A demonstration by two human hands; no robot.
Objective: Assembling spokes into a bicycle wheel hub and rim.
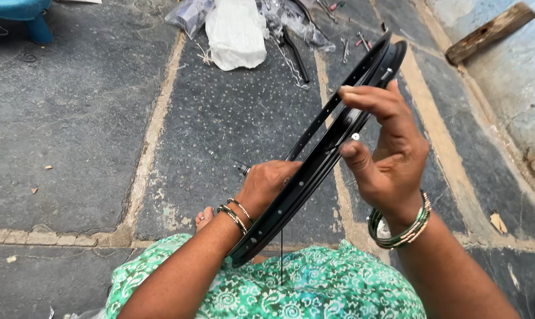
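Black bicycle wheel rim [315, 159], bare metal hoop with a row of small spoke holes, no tyre. Seen nearly edge-on, tilted, running diagonally from low above the green patterned lap [315, 289] up and away to the right. One thin dark spoke [281, 257] hangs straight down from its lower part toward the lap. A small silver nipple [355, 136] shows at the rim's inner edge, higher up.
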